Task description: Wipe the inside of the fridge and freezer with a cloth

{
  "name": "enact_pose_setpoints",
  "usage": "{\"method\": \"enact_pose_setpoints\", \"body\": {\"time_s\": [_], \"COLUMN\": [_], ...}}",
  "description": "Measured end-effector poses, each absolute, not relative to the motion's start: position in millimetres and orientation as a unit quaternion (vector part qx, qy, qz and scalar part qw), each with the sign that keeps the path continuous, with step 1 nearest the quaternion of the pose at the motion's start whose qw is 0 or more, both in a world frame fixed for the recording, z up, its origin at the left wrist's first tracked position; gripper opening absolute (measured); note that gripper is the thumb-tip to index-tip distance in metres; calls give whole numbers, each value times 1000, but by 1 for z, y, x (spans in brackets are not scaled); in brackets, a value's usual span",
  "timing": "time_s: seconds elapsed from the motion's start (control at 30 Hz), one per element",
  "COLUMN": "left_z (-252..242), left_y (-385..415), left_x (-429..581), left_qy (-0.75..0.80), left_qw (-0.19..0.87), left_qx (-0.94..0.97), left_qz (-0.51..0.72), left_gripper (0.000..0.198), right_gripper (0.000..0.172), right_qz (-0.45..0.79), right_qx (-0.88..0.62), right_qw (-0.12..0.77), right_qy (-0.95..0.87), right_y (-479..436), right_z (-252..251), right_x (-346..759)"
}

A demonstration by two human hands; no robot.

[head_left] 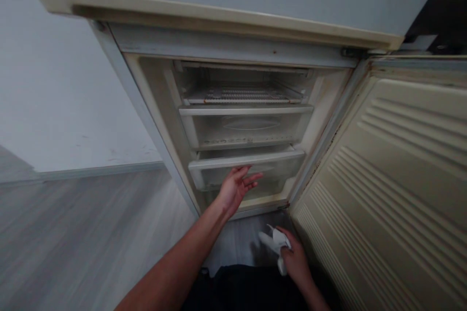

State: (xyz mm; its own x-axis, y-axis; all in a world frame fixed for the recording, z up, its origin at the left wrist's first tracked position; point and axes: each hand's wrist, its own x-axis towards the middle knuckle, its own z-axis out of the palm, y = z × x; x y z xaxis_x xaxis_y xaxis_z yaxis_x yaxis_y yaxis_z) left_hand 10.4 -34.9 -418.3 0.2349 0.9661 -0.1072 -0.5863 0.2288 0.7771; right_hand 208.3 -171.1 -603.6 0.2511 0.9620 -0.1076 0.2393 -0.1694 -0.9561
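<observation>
**Open left hand (236, 188) at the lower freezer drawer (246, 167), right hand (296, 259) closed on a crumpled white cloth (276, 245)**

The left hand is spread wide, fingers apart and palm facing the far side of the compartment. It sits right at the front lip of the lower drawer, near its middle; whether the fingers touch the clear plastic, I cannot tell. That drawer's long axis runs left to right across the opening, so its front edge lies crosswise to the forearm reaching in from the near left.

The left hand is clearly the nearer one to the drawer. The right hand stays low and near, by the foot of the opening, its fingers wrapped around the cloth, which could equally be paper towel.

Above the lower drawer sit a matching upper drawer (246, 126) and a wire shelf (242, 96), all inside a cream-lined freezer compartment (153, 116). The ribbed freezer door (397, 189) stands open on the right. A grey wall (73, 82) and wood-look flooring (80, 233) fill the left.
</observation>
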Motion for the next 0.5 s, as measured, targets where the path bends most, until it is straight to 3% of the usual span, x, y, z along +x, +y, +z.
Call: {"method": "enact_pose_setpoints", "body": {"time_s": [0.17,0.33,0.5], "left_z": [-424,-435,-445], "left_y": [-88,-119,-134], "left_x": [7,7,8], "left_qy": [307,304,294], "left_qw": [730,740,748], "left_qx": [327,331,316], "left_qz": [516,500,505], "left_gripper": [29,40,53], "right_gripper": [51,52,59], "right_qz": [575,570,584], "right_qx": [-547,-484,-460], "right_qw": [544,604,619], "right_qy": [-273,-276,-254], "right_y": [-191,-203,-211], "right_z": [-527,-454,-444], "right_x": [231,251,252]}}
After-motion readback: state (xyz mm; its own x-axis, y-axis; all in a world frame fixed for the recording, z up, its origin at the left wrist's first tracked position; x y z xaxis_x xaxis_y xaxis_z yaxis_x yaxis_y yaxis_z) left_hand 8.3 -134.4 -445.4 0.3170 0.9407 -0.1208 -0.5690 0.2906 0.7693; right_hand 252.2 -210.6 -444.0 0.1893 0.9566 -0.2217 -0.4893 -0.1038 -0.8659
